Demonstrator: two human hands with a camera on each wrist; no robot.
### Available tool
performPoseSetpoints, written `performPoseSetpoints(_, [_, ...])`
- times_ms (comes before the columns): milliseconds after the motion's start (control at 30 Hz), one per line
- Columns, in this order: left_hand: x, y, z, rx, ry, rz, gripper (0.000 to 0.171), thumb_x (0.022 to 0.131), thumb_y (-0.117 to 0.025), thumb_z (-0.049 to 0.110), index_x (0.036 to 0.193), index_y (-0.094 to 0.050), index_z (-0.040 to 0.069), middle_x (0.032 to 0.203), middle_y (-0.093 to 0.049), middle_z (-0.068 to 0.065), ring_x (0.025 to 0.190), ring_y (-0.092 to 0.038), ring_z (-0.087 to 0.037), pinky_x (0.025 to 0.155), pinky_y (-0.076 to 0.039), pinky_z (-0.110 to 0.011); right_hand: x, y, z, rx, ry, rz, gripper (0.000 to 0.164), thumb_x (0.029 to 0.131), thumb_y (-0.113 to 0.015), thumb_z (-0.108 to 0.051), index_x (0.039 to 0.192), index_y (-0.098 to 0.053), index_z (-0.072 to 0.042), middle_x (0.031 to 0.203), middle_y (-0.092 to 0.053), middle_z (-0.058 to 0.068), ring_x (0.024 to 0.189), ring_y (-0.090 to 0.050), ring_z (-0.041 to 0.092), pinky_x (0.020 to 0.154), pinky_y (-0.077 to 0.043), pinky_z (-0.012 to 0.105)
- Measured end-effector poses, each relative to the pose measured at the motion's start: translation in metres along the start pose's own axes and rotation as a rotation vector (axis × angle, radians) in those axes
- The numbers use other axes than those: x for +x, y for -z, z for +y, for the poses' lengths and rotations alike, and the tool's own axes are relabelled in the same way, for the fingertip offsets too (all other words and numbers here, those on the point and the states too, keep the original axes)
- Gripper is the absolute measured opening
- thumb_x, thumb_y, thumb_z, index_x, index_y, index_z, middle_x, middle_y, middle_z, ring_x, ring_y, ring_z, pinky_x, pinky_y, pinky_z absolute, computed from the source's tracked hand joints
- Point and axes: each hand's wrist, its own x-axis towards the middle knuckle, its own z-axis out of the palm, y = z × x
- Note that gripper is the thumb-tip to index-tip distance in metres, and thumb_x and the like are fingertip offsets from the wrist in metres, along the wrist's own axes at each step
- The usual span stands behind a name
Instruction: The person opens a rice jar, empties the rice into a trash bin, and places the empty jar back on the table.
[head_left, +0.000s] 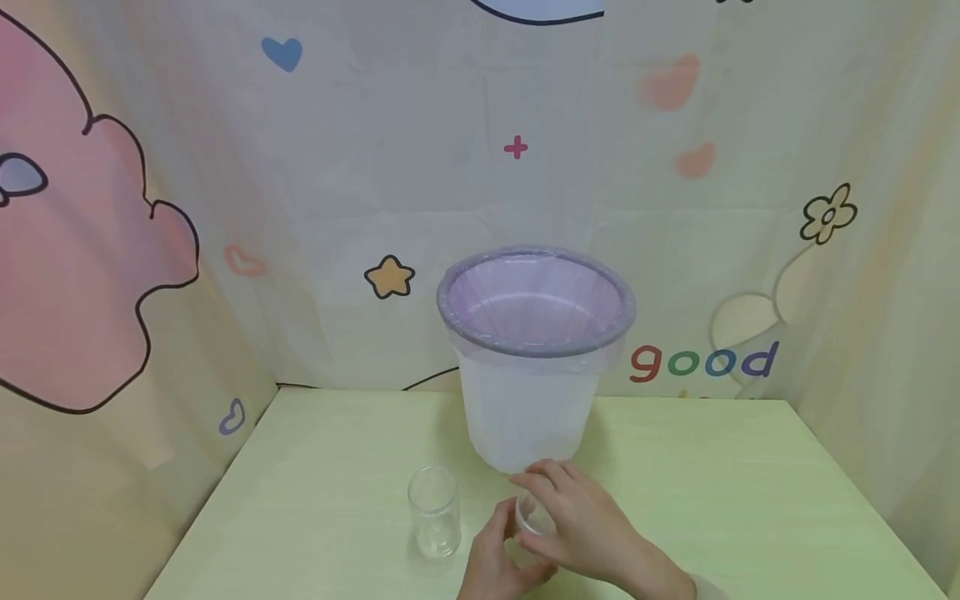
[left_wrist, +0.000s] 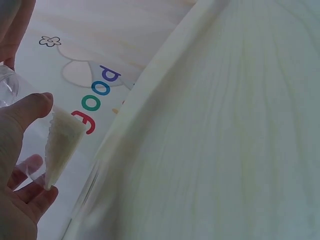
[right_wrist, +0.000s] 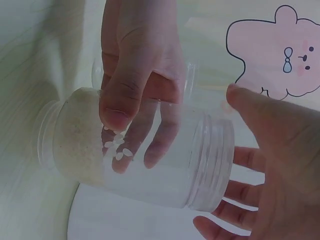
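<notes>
One left hand (head_left: 497, 557) grips, apparently steadying, a clear cylindrical jar (right_wrist: 145, 182); above, the spread right hand (head_left: 592, 523) likely needs closing.

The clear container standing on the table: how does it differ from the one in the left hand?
Contents: the standing container shows nothing inside that I can make out; the held container has pale grains in it.
Support: the standing container rests upright on the table, while the held container is gripped by the left hand.
Both are see-through and roughly cylindrical.
</notes>
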Motion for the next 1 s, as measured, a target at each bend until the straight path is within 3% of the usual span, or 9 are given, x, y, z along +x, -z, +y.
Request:
performPoseSetpoints(133, [0.0003,0.0007,0.0029,-0.018,0.0,-0.018,0.07,0.069,-0.078,0.032,0.128,-0.044,0.016,0.11,-0.063,0.0,0.106,-0.058,-0.023,0.088,-0.047,-0.034,0.0018,-0.001,-0.0017,-0.033,-0.058,-0.027,0.055,0.063,-0.077,-0.043,0.108,-0.062,-0.017,0.095,-0.056,-0.002,0.085,-0.053,0.013,0.072,-0.049,0.028])
performPoseSetpoints(300, [-0.0005,0.001,0.0068,-0.019,0.023,-0.011,0.068,0.069,-0.078,0.032,0.127,-0.045,0.018,0.109,-0.064,0.001,0.103,-0.059,-0.019,0.087,-0.047,-0.034,0.0022,-0.0004,-0.0029,-0.055,-0.085,-0.04,0.054,0.061,-0.078,-0.045,0.105,-0.063,-0.017,0.093,-0.056,-0.002,0.084,-0.051,0.013,0.07,-0.048,0.028])
performPoseSetpoints(500, [-0.0008,0.0003,0.007,-0.018,0.052,-0.015,0.066,0.068,-0.078,0.031,0.125,-0.045,0.028,0.106,-0.064,0.003,0.101,-0.058,-0.012,0.087,-0.046,-0.04,0.0017,0.0002,-0.0035,-0.04,-0.078,-0.052,0.053,0.061,-0.079,-0.042,0.103,-0.062,-0.016,0.092,-0.054,-0.002,0.084,-0.05,0.013,0.071,-0.048,0.027])
performPoseSetpoints(800, [0.0002,0.0008,0.0075,0.003,0.052,-0.008,0.066,0.067,-0.078,0.032,0.125,-0.045,0.029,0.11,-0.063,0.002,0.097,-0.057,-0.006,0.084,-0.047,-0.036,0.0041,0.0047,-0.0048,-0.02,-0.071,-0.09,0.047,0.064,-0.078,-0.041,0.101,-0.063,-0.018,0.093,-0.054,-0.003,0.085,-0.049,0.013,0.073,-0.048,0.027])
performPoseSetpoints(1000, [-0.0007,0.0007,0.0064,0.007,0.054,-0.004,0.065,0.067,-0.079,0.032,0.123,-0.046,0.028,0.109,-0.063,0.001,0.093,-0.056,-0.005,0.082,-0.047,-0.032,0.0036,0.0038,-0.0036,0.002,-0.028,-0.07,0.043,0.063,-0.08,-0.037,0.099,-0.063,-0.02,0.094,-0.054,-0.005,0.086,-0.049,0.012,0.074,-0.047,0.027])
